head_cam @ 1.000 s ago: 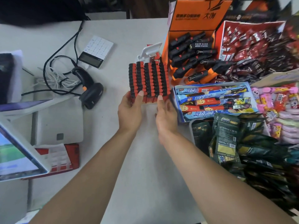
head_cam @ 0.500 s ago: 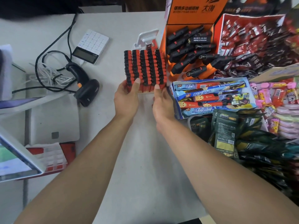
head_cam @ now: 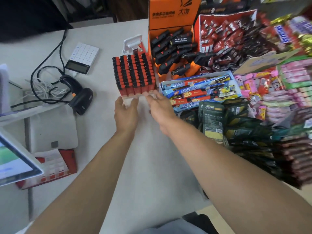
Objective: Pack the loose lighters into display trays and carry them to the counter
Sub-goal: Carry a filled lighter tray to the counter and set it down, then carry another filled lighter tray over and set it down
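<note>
Both arms reached over the white desk (head_cam: pixel 148 157). The left hand (head_cam: pixel 125 109) and right hand (head_cam: pixel 161 107), fingers blurred and seemingly loosely spread, sat at the near edge of the full lighter tray (head_cam: pixel 134 74), probably to seat it beside the orange box (head_cam: pixel 172 22).

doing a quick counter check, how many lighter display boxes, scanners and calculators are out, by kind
tray of red and black lighters: 1
orange box of black torch lighters: 1
barcode scanner: 1
white calculator: 1
total: 4
</note>
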